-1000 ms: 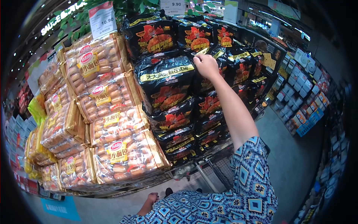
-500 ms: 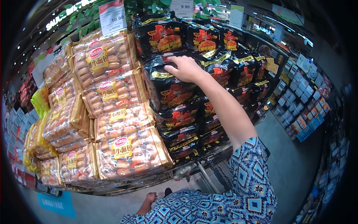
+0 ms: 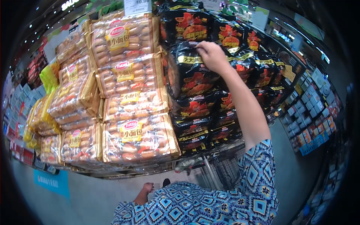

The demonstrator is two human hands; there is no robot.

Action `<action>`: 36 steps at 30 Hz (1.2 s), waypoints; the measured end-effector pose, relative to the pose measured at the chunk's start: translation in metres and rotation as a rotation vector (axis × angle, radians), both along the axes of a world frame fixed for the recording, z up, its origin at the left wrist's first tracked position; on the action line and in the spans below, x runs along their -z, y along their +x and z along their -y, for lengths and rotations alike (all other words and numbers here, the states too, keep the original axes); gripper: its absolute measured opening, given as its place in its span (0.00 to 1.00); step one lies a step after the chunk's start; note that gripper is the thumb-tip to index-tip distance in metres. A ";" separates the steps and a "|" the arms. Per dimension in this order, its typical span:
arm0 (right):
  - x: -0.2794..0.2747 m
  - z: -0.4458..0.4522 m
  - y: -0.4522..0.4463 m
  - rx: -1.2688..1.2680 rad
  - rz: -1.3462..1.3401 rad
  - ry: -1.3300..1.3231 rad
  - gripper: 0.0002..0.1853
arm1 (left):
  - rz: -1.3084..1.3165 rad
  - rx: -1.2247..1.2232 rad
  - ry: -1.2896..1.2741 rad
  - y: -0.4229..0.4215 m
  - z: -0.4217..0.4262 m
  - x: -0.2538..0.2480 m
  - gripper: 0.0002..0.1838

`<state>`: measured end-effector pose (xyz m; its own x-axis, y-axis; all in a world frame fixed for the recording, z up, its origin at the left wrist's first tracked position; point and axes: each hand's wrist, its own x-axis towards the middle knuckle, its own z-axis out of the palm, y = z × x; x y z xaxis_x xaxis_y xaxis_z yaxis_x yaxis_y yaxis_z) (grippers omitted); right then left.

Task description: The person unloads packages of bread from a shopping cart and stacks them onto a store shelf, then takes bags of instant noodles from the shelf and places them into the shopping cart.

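A black instant noodle pack (image 3: 195, 78) with a yellow strip along its top edge stands in a stack of similar packs. My right hand (image 3: 213, 56) reaches forward onto it, fingers curled closed at its top edge. Part of that edge is hidden by the hand. My left hand (image 3: 149, 186) hangs low beside my body, over the floor. Its fingers look loosely curled, with nothing visible in them.
Gold-edged bags of small bread rolls (image 3: 140, 137) are piled left of the noodles. A price sign (image 3: 137, 6) stands above them. Below the noodles is a metal shopping cart (image 3: 221, 172). Shelves of goods (image 3: 313, 108) line the aisle at right, and a blue floor-level sign (image 3: 51, 182) is at lower left.
My right hand has gone from lying flat with fingers stretched on the noodle pack to curled closed at its top edge. The view has shifted, moving the display up and right.
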<state>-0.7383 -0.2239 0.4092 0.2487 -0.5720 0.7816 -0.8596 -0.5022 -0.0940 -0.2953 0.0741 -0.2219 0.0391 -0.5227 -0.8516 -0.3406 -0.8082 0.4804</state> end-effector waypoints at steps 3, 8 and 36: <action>-0.004 0.002 -0.003 0.005 0.004 -0.074 0.07 | -0.033 -0.025 0.024 -0.008 0.010 -0.005 0.16; -0.013 -0.001 -0.001 -0.017 0.106 -0.233 0.05 | -0.145 -0.050 -0.066 -0.028 0.024 -0.014 0.13; 0.051 -0.283 0.017 -0.359 0.042 0.184 0.09 | -1.315 0.416 -0.094 -0.242 0.069 -0.346 0.21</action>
<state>-0.7212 0.0587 0.3580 0.4282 -0.5858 0.6881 -0.6262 -0.7413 -0.2414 -0.5370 0.0048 0.1244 -0.9295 -0.3546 -0.1017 0.1952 -0.7067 0.6800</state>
